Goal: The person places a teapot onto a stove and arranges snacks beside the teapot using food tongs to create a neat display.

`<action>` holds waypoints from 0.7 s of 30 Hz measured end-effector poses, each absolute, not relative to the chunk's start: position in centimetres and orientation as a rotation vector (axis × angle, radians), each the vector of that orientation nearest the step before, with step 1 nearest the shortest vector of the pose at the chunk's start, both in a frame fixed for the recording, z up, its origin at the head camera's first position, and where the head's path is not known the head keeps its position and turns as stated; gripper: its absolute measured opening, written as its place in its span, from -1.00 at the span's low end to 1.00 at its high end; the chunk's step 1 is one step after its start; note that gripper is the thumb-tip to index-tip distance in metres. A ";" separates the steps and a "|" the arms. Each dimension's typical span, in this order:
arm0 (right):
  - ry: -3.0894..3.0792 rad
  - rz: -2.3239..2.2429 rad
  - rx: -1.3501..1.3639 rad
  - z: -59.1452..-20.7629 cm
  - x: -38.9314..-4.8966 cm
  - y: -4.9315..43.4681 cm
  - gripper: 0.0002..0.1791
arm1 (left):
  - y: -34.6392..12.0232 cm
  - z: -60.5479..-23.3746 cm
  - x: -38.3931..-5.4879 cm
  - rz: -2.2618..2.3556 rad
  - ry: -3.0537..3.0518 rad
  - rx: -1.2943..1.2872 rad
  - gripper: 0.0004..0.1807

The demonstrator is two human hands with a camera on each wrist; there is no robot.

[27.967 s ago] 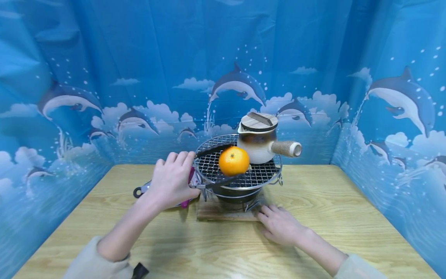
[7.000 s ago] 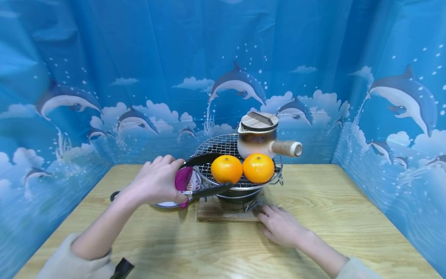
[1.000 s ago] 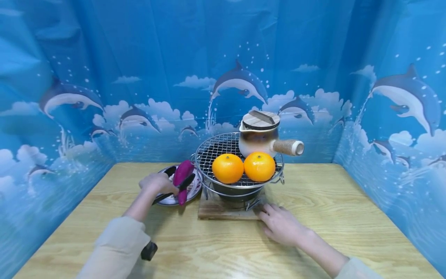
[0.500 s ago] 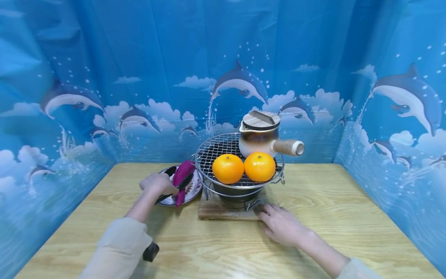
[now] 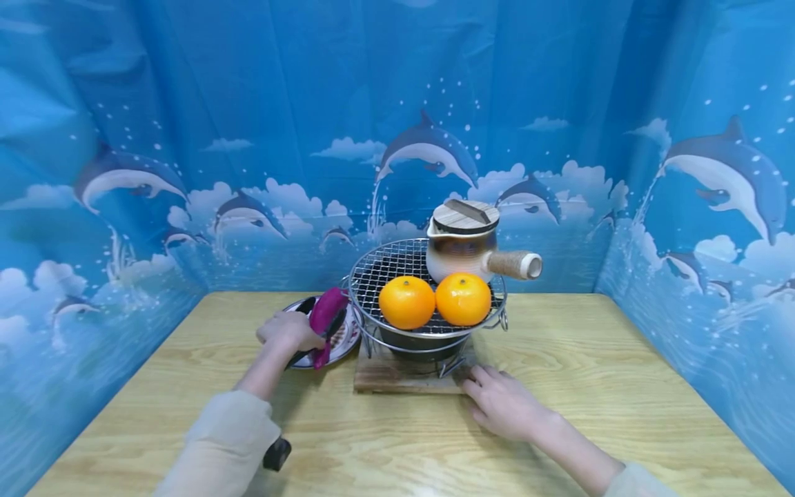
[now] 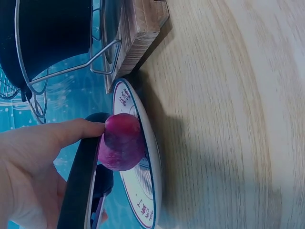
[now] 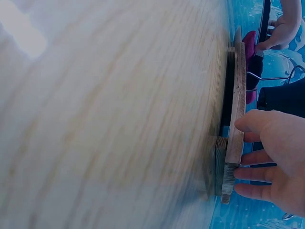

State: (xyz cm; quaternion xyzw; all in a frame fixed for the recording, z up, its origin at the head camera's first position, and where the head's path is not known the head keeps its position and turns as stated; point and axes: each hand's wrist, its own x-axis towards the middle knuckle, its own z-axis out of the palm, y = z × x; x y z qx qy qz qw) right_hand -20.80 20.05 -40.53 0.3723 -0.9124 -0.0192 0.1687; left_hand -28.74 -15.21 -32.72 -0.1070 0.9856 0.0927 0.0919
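Note:
My left hand (image 5: 288, 333) grips tongs (image 6: 80, 179) over the patterned plate (image 5: 351, 339), left of the grill stand. Their black arms lie on either side of a purple sweet potato (image 5: 328, 309), which rests tilted on the plate. Close up in the left wrist view, two rounded purple shapes overlap beside the thumb; whether they are one piece I cannot tell. My right hand (image 5: 506, 404) rests at the wooden board (image 5: 397, 378) under the stand, its fingertips touching the board's edge and its fingers loosely extended, as the right wrist view shows.
Two oranges (image 5: 406, 302) sit side by side at the front of the round wire grill (image 5: 391, 259). Behind them stands a ceramic teapot (image 5: 459, 257) with a wooden lid, its wrapped handle sticking out right. A dolphin-print curtain (image 5: 298, 138) closes off the back and sides.
A second orange has joined the first on the grill. The tongs have moved from the oranges to the sweet potato, whose lower end shifts slightly left. My right hand stays put.

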 end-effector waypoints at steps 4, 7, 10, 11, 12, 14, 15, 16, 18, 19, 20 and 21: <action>-2.589 -0.054 1.056 -40.5 -20.7 20.0 -0.67 | -15.1 -33.0 -28.8 0.286 2.939 -0.343 -0.27; -2.590 -0.049 1.060 -40.5 -20.6 20.0 -0.67 | -15.0 -33.2 -28.9 0.292 2.941 -0.350 -0.24; -2.594 -0.045 1.060 -40.6 -20.6 20.0 -0.67 | -15.0 -33.4 -28.9 0.300 2.943 -0.359 -0.21; -2.595 -0.046 1.059 -40.6 -20.6 20.0 -0.67 | -14.9 -33.5 -29.0 0.306 2.944 -0.364 -0.21; -2.596 -0.048 1.058 -40.6 -20.6 20.0 -0.68 | -14.9 -33.5 -29.0 0.308 2.946 -0.369 -0.21; -2.598 -0.048 1.055 -40.7 -20.6 20.0 -0.68 | -14.9 -33.6 -29.0 0.315 2.947 -0.381 -0.22; -2.598 -0.050 1.055 -40.7 -20.6 20.0 -0.68 | -14.9 -33.6 -29.0 0.319 2.949 -0.386 -0.24; -2.599 -0.050 1.055 -40.7 -20.6 20.0 -0.68 | -14.9 -33.6 -29.0 0.322 2.951 -0.388 -0.25; -2.600 -0.052 1.052 -40.7 -20.7 20.0 -0.68 | -15.0 -33.7 -29.1 0.327 2.959 -0.385 -0.29; -2.600 -0.052 1.051 -40.7 -20.7 20.0 -0.67 | -15.1 -33.8 -29.1 0.327 2.965 -0.379 -0.31; -2.599 -0.055 1.051 -40.6 -20.7 20.0 -0.67 | -15.2 -33.8 -29.1 0.325 2.972 -0.375 -0.33; -2.597 -0.056 1.052 -40.6 -20.7 20.0 -0.67 | -15.2 -33.9 -29.1 0.322 2.977 -0.367 -0.35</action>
